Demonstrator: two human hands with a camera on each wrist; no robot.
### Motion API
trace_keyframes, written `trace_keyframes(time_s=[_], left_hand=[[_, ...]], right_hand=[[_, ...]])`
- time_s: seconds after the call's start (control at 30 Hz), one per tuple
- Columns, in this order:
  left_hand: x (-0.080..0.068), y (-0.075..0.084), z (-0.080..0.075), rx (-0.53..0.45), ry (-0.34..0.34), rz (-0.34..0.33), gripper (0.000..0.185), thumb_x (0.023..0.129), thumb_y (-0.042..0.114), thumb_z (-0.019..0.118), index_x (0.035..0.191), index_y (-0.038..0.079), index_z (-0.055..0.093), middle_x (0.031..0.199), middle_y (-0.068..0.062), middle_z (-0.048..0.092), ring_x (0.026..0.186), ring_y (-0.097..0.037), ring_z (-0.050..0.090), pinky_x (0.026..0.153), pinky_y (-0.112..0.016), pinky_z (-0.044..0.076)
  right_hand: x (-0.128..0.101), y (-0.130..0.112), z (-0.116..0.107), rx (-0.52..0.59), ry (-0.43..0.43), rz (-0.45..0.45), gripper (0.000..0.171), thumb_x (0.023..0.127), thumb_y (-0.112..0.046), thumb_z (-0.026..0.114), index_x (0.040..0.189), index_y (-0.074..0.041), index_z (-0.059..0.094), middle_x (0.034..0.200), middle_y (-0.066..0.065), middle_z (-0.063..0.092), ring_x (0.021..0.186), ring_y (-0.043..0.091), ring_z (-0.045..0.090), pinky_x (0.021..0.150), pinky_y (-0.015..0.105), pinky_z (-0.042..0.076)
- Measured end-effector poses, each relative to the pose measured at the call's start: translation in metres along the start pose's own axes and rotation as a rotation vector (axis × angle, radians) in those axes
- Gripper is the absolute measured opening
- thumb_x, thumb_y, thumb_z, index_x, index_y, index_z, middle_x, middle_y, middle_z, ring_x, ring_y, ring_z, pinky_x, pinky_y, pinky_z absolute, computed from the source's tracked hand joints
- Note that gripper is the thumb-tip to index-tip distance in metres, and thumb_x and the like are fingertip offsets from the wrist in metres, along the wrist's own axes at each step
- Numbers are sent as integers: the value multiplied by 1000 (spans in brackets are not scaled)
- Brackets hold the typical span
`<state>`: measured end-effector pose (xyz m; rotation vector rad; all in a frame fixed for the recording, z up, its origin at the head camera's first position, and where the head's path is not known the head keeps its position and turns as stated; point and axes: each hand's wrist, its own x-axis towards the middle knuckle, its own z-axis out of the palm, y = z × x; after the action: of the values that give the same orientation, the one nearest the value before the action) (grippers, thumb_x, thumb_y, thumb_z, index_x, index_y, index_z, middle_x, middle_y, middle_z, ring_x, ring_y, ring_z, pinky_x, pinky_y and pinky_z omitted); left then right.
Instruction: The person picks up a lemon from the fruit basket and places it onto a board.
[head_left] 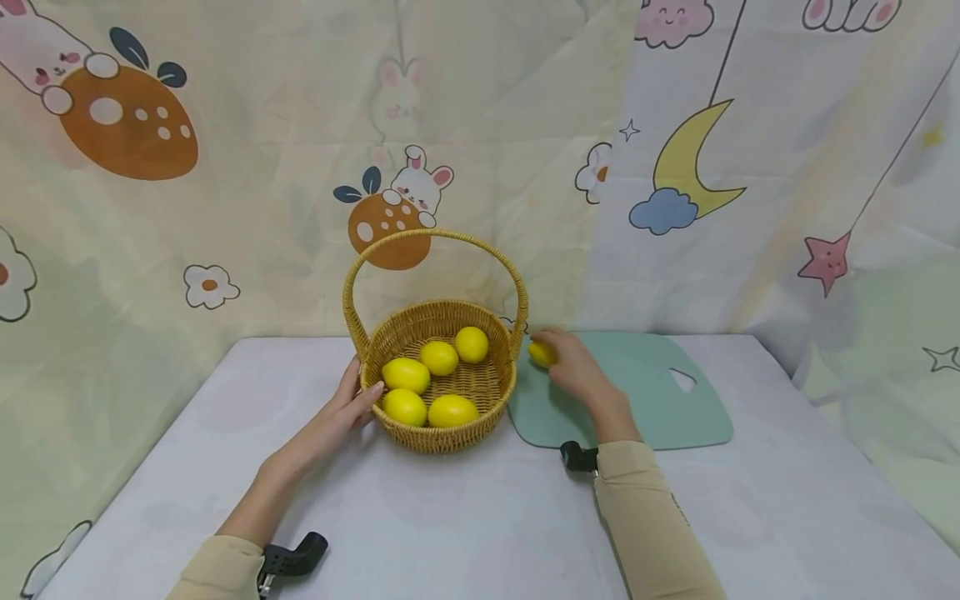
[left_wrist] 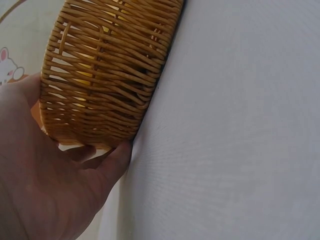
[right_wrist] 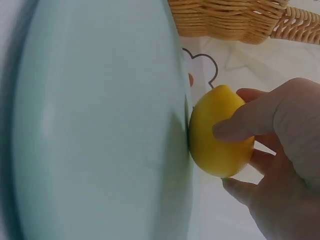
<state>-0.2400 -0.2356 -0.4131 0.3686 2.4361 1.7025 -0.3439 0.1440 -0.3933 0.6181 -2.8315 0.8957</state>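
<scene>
A pale desk [head_left: 465, 517] fills the foreground, backed on all sides by a printed curtain [head_left: 225, 167] with rabbits, a moon and stars; the near part of the desk and its right side lie bare. A green cutting board [head_left: 660, 400] lies flat right of centre, its cut-out grip toward the far right. Just left of it, edges nearly touching, stands a wicker basket [head_left: 442, 437] with an upright hoop handle, holding five lemons [head_left: 406, 375]. The left hand [head_left: 341, 417] rests against the basket's left wall, fingers fairly straight along the weave. The right hand [head_left: 577, 371] pinches a sixth lemon [head_left: 542, 354] between thumb and fingers at the board's far left corner, close beside the basket's rim; the right wrist view shows this lemon touching the board [right_wrist: 100, 125], its long axis running roughly along the board's surface.
</scene>
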Motion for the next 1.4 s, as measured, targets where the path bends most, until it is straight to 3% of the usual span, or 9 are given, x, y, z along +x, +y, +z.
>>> trace_keyframes(time_s=[0.33,0.67,1.03,1.4], left_hand=[[-1,3,1,3,-1,13,72,106,45,39,155,45,-14,168,-1,-5,153,-31,18,118,-55,33],[-2,3,1,20,4,-1,73,106,47,40,155,46,-14,168,0,-5,154,-30,16,118,-55,32],[-1,-1,-1,35,10,-6,73,106,47,39,155,45,-15,168,-2,-6,154,-29,15,118,-55,32],[-2,0,0,46,10,2,72,106,47,38,155,46,-14,169,-3,-6,154,-30,14,118,-56,32]], right_hand=[[-1,-2,-7,-2,-2,31,65,79,14,52,140,-6,55,149,17,48,141,38,40,121,55,30],[-9,-13,-35,57,43,39,54,90,0,57,143,-8,52,150,15,47,143,36,38,120,56,31],[-15,-27,-56,53,38,16,58,94,-8,61,149,-11,44,156,13,40,146,35,33,119,58,31],[-24,-53,-79,53,98,-52,58,95,-12,61,150,-17,44,157,7,40,146,31,35,117,56,35]])
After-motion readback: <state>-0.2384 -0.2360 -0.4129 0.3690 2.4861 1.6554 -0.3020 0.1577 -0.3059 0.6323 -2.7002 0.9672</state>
